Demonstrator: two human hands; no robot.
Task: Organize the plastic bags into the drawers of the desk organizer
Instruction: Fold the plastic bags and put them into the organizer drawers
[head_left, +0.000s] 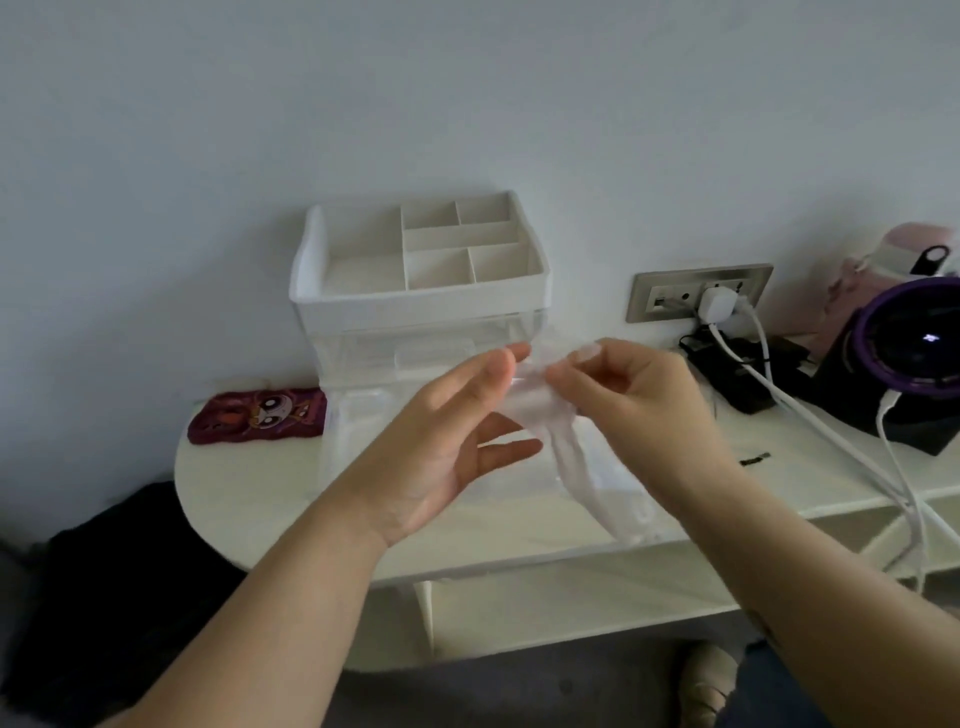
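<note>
We hold the thin clear plastic bag (576, 457) up just in front of the white plastic desk organizer (415, 301). Its tail hangs towards the white surface (249, 488), probably so we can flatten it for a drawer. Our right hand (639, 395) pinches its top between thumb and curled fingers. Our left hand (447, 441) lies open, straight fingertips touching the bag's left edge.
</note>
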